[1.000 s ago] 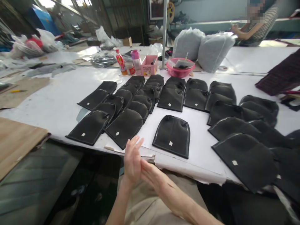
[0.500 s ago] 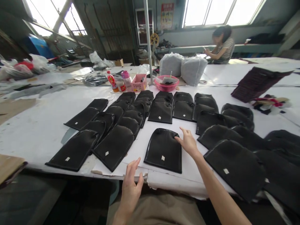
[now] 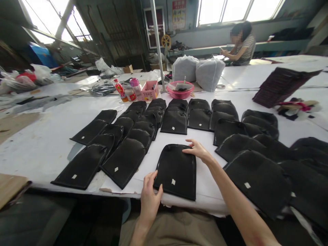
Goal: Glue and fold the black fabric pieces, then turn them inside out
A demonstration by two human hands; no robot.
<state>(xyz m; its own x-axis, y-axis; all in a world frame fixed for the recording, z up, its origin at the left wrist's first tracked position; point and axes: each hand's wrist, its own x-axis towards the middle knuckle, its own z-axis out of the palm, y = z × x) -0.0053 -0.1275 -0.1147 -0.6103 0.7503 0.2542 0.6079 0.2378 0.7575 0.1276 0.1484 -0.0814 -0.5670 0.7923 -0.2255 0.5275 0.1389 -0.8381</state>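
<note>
Touching lower-centre black cover (image 3: 176, 167) with left hand (image 3: 150, 194) and right hand (image 3: 202, 152), fingers (image 3: 152, 177) wide. Seemingly not lifted, apart from overlapped covers (image 3: 125, 150).

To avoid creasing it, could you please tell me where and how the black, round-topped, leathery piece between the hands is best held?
Probably by opposite edges of the black piece: the left hand from the left at the near-left corner, the right hand from the right at the curved upper-right edge. It lies flat, with white tabletop showing along both sides.
</note>
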